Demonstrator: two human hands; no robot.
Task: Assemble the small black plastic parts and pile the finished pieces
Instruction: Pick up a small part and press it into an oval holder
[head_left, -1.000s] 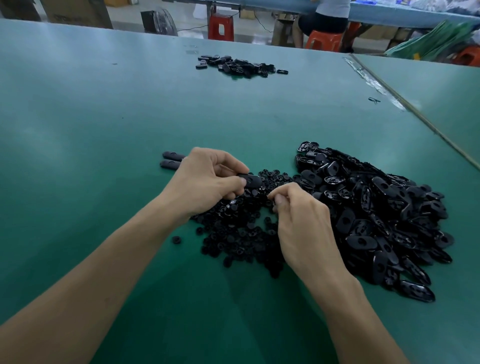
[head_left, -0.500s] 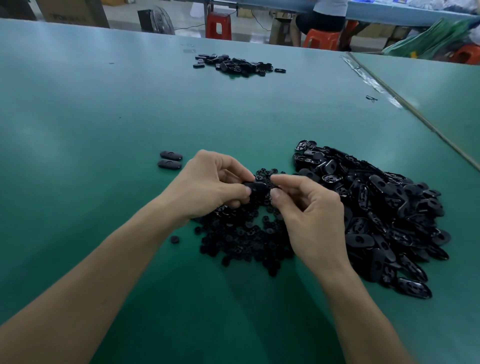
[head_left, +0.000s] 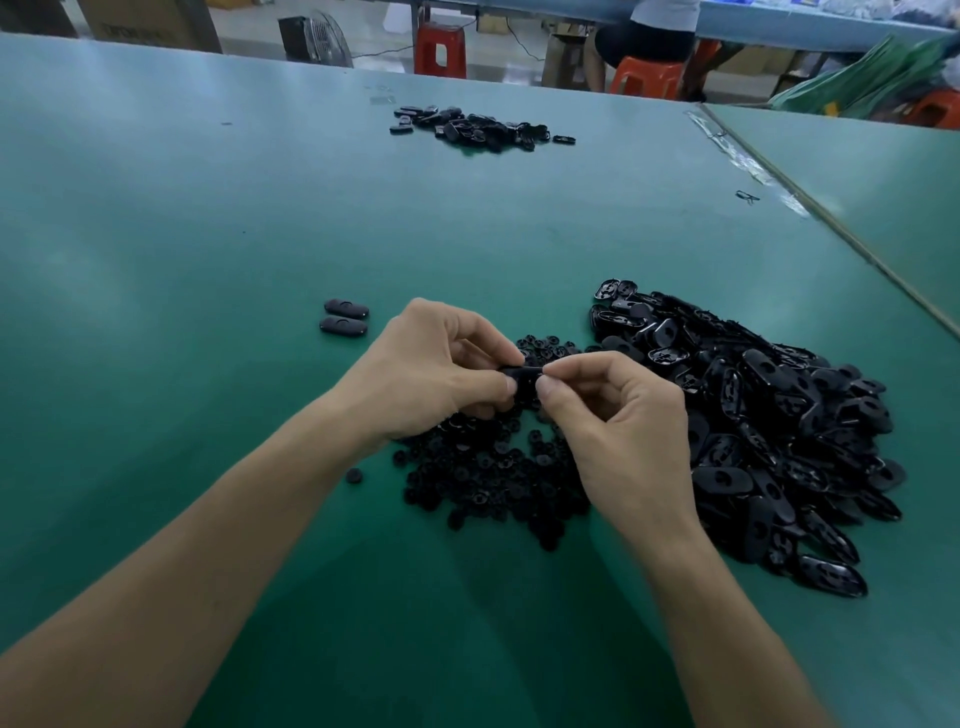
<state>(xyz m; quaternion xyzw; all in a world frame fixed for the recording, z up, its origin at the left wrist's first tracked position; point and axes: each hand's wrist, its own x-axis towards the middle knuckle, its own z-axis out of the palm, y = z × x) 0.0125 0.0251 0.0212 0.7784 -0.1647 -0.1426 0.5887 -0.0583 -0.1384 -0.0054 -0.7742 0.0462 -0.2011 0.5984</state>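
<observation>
My left hand (head_left: 431, 374) and my right hand (head_left: 618, 415) meet above the table, both pinching one small black oval part (head_left: 522, 371) between thumb and fingers. Under them lies a heap of small round black pieces (head_left: 493, 478). To the right spreads a large pile of black oval shells (head_left: 769, 415). Two closed oval pieces (head_left: 345, 317) lie side by side on the green table (head_left: 208, 260), left of my left hand.
A second heap of black parts (head_left: 478, 127) sits far back on the table. One round piece (head_left: 354, 476) lies loose near my left forearm. A seam (head_left: 831, 228) joins another table at right. Red stools (head_left: 440, 49) and a seated person (head_left: 654, 41) are beyond.
My right hand rose from the round-piece heap and came to the part in my left hand; both hands now pinch it together, slightly higher over the table.
</observation>
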